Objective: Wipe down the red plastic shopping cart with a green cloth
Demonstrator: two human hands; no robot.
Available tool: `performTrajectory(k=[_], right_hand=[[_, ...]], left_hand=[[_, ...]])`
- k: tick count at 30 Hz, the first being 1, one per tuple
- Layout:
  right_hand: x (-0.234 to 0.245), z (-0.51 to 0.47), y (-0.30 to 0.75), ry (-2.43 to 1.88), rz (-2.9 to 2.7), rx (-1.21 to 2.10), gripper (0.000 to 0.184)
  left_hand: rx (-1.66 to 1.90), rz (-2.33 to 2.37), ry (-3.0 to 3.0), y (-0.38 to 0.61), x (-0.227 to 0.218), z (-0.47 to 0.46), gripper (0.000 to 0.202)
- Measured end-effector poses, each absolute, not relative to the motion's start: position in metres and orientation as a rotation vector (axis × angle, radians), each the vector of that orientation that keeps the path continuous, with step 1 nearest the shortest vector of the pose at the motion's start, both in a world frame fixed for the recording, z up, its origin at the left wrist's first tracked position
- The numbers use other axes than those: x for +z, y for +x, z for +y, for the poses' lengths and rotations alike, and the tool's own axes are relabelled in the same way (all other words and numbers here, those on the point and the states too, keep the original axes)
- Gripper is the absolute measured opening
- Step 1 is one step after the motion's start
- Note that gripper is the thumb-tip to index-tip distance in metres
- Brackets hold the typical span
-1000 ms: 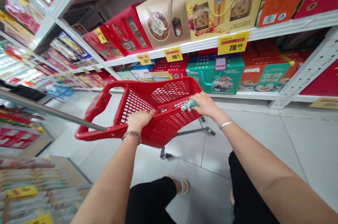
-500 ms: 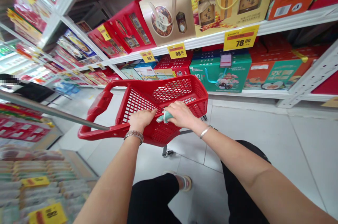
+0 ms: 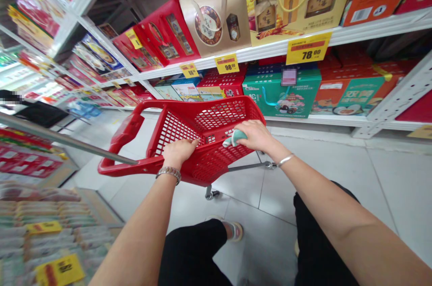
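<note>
A red plastic shopping cart with a perforated basket stands in front of me, its handle toward the left. My left hand, with a watch at the wrist, is closed over the near rim of the basket. Farther right along the same rim is my right hand, a silver bangle at its wrist. Its fingers are wrapped round a folded green cloth with white edges, which rests at the rim. The fingertips of this hand are partly hidden. Inside the basket I see only the red mesh floor and walls.
Shelves with gift boxes and yellow price tags run behind the cart. A grey metal pole crosses at left. Packaged goods are stacked at lower left. My legs and one shoe are on the tiled floor.
My right hand has slid right along the basket's near rim, carrying the green cloth with it. My left hand has stayed in place on the rim, and the cart is almost unmoved.
</note>
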State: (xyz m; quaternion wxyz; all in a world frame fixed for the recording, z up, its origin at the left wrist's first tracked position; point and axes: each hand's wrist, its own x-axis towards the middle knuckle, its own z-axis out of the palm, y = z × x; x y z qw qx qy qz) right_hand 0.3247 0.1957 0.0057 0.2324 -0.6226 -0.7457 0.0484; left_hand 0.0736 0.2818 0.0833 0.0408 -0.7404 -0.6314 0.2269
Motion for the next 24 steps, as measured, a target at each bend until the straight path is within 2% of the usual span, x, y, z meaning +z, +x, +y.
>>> performTrajectory(k=[4, 13, 17, 24], right_hand=[[-0.009, 0.192, 0.364, -1.778, -1.972, 0.125, 0.032], [-0.042, 0.187, 0.407, -1.630, -1.752, 0.066, 0.034], [-0.031, 0.189, 0.388, -1.576, -1.697, 0.004, 0.038], [-0.001, 0.199, 0.312, -1.144, -1.848, 0.081, 0.033]], left_hand=[[0.694, -1.971, -2.253, 0.077, 0.085, 0.281, 0.075], [0.689, -1.972, -2.283, 0.090, 0.086, 0.276, 0.074], [0.666, -1.976, -2.280, 0.097, 0.086, 0.272, 0.074], [0.639, -1.949, -2.275, 0.104, 0.086, 0.263, 0.070]])
